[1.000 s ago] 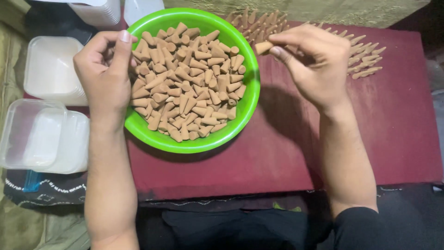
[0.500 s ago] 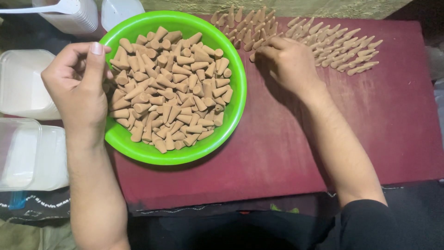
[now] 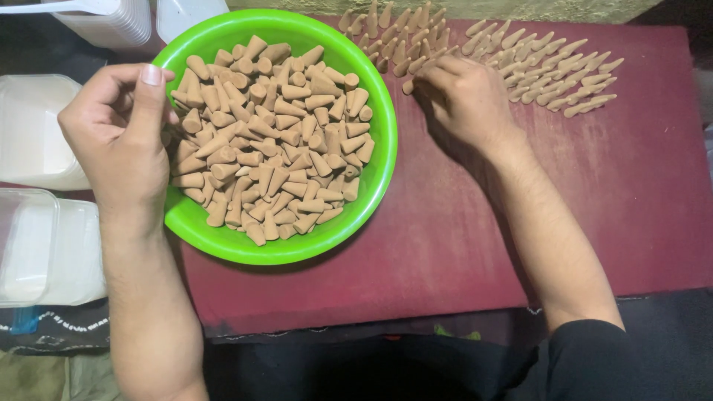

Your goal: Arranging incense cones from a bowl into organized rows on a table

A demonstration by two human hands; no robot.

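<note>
Right hand (image 3: 464, 104) fingertips: curled under, grasp on cone hidden.
Plastic containers (image 3: 37, 245), nine o'clock: cropped by frame edge.
Bowl (image 3: 375, 178) rim: partly covered by left hand (image 3: 122, 137).

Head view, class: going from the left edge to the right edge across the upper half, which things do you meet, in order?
White plastic container → left hand → green bowl of tan cones → right hand → rows of cones on the maroon board.

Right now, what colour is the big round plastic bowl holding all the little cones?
Bright green round plastic bowl, seen best in the head view.
</note>
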